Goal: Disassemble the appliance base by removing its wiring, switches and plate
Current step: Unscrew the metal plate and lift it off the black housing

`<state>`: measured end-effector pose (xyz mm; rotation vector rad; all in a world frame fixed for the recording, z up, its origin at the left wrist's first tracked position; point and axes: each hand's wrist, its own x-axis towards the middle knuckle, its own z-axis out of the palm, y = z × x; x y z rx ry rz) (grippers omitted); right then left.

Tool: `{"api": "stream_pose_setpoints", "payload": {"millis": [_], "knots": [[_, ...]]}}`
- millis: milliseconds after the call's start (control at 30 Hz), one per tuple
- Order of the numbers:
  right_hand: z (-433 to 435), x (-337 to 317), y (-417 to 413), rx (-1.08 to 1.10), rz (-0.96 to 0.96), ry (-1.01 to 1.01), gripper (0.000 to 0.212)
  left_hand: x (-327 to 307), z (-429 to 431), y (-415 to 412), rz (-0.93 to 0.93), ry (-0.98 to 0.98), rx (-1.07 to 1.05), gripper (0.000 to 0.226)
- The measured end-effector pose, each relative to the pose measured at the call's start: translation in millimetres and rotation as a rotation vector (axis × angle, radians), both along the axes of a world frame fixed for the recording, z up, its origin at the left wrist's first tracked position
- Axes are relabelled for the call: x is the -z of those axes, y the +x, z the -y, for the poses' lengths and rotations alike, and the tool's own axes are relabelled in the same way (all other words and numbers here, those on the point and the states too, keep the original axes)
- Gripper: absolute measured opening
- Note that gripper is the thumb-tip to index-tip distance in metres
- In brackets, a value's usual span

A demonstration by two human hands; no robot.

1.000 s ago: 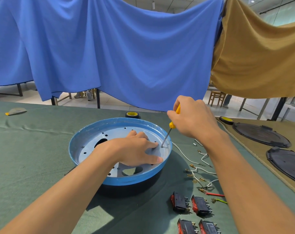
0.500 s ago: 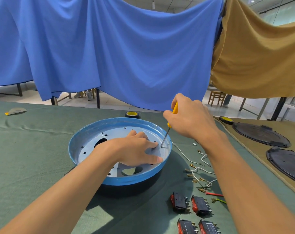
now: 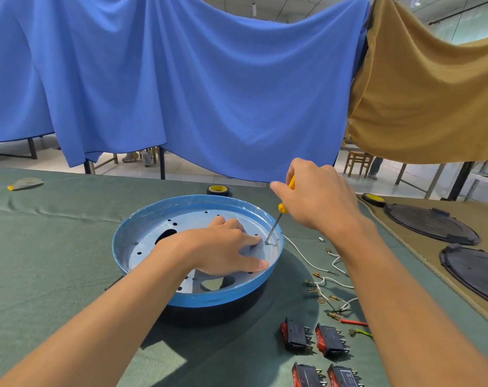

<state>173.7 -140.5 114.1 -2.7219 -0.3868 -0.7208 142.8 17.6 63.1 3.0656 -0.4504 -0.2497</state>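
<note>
Appliance base [image 3: 223,301] under my left hand [image 3: 220,252], flat, pressing plate [image 3: 153,247]; my right hand [image 3: 318,199] grips screwdriver [image 3: 275,224], tip down on plate just past left fingertips [image 3: 258,241]. Risk: tip slips off, jabs them.

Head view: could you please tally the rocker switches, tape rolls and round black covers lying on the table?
Black-and-red rocker switches: 4
Black tape rolls with yellow cores: 2
Round black plastic covers: 2
Total: 8
</note>
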Motion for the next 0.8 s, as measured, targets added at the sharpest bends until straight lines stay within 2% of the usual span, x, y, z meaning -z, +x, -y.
{"api": "stream_pose_setpoints", "payload": {"millis": [100, 233, 333, 367, 467, 500, 667, 700, 800], "knots": [[1.0, -2.4, -1.2, -0.021, -0.037, 0.009, 0.015, 0.3, 0.3, 0.4, 0.007, 0.010, 0.006, 0.065], [-1.4, -1.6, -2.5, -0.026, -0.025, -0.016, 0.019, 0.8, -0.3, 0.8, 0.005, 0.003, 0.002, 0.065], [-1.5, 0.3, -2.7, 0.023, 0.016, -0.029, 0.035, 1.5, -0.7, 0.9, 0.003, -0.001, 0.000, 0.065], [-1.3, -0.1, -2.5, 0.023, 0.022, -0.029, 0.035, 1.7, -0.7, 1.0, 0.007, 0.001, 0.003, 0.065], [-0.7, -1.7, -1.7, -0.044, -0.028, -0.003, 0.017, 1.5, -0.3, 0.9, 0.009, 0.000, -0.001, 0.065], [-1.2, -2.1, -2.2, -0.067, -0.052, 0.005, 0.017, 1.4, -0.1, 0.8, 0.008, -0.001, -0.005, 0.065], [-5.2, 0.3, -3.4, -0.041, -0.033, 0.040, 0.037, 0.6, -0.2, -0.6, 0.001, -0.006, -0.013, 0.065], [-5.0, 0.4, -2.6, -0.047, -0.030, 0.049, 0.036, 0.3, -0.2, -0.8, 0.000, -0.006, -0.015, 0.066], [-3.9, -1.4, -0.7, -0.112, -0.075, 0.058, 0.015, 0.1, 0.2, -0.7, 0.002, -0.007, -0.012, 0.066]]}}
